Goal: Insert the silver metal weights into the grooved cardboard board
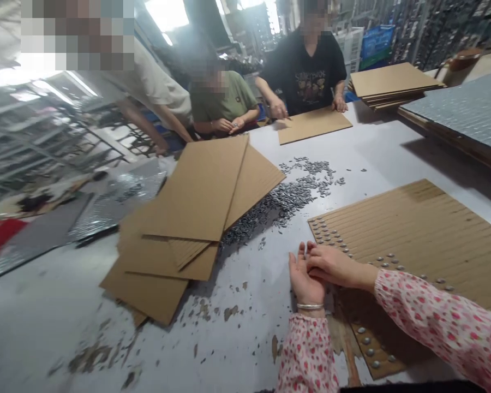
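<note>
Cardboard sheet under right hand, beside left hand

Before you spreads a grey work table, its paint chipped along the lower part of the frame. Dark storage racks fill the upper right, and pale metal shelving fills the left. Bright ceiling lights glare at top centre.

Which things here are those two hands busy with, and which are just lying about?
In hand: left hand and right hand, touching each other; ribbed cardboard sheet beside them, with metal studs in rows; heap of loose studs.
Lying about: fanned cardboard sheets; cardboard stack far right; silvery sheets left.
</note>
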`<move>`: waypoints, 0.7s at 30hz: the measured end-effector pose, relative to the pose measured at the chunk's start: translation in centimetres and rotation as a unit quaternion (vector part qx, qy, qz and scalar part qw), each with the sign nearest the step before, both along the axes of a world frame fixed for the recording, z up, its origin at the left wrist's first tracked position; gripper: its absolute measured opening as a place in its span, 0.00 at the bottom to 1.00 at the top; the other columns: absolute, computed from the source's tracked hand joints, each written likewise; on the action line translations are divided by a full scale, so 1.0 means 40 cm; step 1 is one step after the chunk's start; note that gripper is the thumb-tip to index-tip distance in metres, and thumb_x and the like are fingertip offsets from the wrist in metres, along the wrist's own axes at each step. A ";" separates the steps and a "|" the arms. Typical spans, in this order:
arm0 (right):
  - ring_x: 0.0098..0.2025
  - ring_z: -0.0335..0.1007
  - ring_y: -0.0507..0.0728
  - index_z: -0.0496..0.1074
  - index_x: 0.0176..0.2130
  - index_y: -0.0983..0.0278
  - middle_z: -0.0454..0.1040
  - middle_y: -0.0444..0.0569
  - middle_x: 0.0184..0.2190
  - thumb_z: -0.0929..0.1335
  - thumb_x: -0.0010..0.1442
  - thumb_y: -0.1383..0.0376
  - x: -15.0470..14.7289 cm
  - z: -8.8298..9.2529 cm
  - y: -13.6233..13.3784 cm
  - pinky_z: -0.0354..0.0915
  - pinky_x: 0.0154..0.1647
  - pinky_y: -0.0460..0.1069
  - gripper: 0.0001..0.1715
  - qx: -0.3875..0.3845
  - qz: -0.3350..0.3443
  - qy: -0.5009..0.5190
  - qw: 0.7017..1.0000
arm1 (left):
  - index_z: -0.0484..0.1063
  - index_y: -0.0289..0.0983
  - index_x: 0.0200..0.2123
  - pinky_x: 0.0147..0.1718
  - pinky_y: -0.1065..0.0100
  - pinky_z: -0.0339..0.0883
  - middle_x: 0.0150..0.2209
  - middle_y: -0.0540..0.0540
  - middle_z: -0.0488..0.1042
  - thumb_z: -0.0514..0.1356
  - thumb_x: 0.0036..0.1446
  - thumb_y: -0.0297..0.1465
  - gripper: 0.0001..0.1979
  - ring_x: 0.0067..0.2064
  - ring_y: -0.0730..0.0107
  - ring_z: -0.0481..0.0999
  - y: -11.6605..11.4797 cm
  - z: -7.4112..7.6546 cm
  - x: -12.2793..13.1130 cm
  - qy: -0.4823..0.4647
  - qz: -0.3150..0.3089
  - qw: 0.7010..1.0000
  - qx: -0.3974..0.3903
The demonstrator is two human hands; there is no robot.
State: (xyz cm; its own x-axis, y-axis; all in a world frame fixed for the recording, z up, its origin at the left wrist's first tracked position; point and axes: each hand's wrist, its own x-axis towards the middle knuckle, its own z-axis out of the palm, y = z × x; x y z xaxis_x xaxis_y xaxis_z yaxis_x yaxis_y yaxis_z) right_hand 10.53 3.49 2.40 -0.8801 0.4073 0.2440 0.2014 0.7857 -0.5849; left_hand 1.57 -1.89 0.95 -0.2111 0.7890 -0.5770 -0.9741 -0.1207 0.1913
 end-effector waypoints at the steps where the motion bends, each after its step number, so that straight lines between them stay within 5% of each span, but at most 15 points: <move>1: 0.36 0.65 0.55 0.71 0.31 0.66 0.71 0.51 0.31 0.62 0.61 0.64 0.002 -0.003 -0.002 0.61 0.42 0.49 0.13 -0.014 -0.017 0.012 1.000 | 0.71 0.34 0.40 0.41 0.62 0.68 0.42 0.38 0.73 0.52 0.57 0.40 0.17 0.43 0.62 0.74 0.000 0.001 0.003 -0.002 -0.001 1.000 0.004; 4: 0.32 0.65 0.52 0.68 0.31 0.65 0.71 0.49 0.29 0.58 0.64 0.59 0.014 -0.013 0.013 0.61 0.34 0.46 0.17 -0.156 -0.079 0.067 0.982 | 0.71 0.34 0.39 0.39 0.64 0.69 0.40 0.40 0.72 0.53 0.57 0.37 0.14 0.40 0.65 0.74 0.003 0.001 0.007 -0.003 0.018 1.000 0.009; 9: 0.23 0.59 0.49 0.66 0.31 0.65 0.65 0.43 0.22 0.61 0.57 0.47 0.056 -0.046 0.088 0.57 0.23 0.43 0.24 -0.365 -0.200 0.117 0.902 | 0.70 0.34 0.35 0.26 0.74 0.67 0.32 0.45 0.68 0.55 0.56 0.34 0.09 0.29 0.76 0.70 0.003 -0.009 0.005 -0.012 0.045 0.999 0.001; 13: 0.24 0.61 0.49 0.70 0.35 0.66 0.68 0.44 0.24 0.69 0.48 0.47 0.108 -0.062 0.134 0.58 0.22 0.43 0.25 -0.453 -0.261 0.135 0.842 | 0.70 0.33 0.33 0.15 0.79 0.53 0.23 0.52 0.59 0.55 0.56 0.31 0.07 0.19 0.83 0.56 0.001 -0.020 0.001 -0.013 0.032 0.999 0.011; 18: 0.21 0.65 0.50 0.67 0.36 0.62 0.68 0.41 0.22 0.74 0.42 0.56 0.160 -0.067 0.148 0.62 0.22 0.44 0.23 -0.549 -0.288 0.175 0.765 | 0.70 0.33 0.32 0.16 0.79 0.52 0.24 0.52 0.58 0.56 0.56 0.30 0.06 0.19 0.83 0.56 0.001 -0.031 -0.001 -0.013 0.028 0.999 0.016; 21: 0.21 0.67 0.50 0.65 0.33 0.62 0.68 0.40 0.21 0.75 0.41 0.58 0.180 -0.078 0.155 0.64 0.24 0.45 0.22 -0.576 -0.280 0.181 0.746 | 0.70 0.33 0.33 0.16 0.79 0.52 0.24 0.52 0.58 0.56 0.56 0.29 0.06 0.20 0.83 0.56 0.001 -0.032 0.000 -0.010 0.028 0.999 0.016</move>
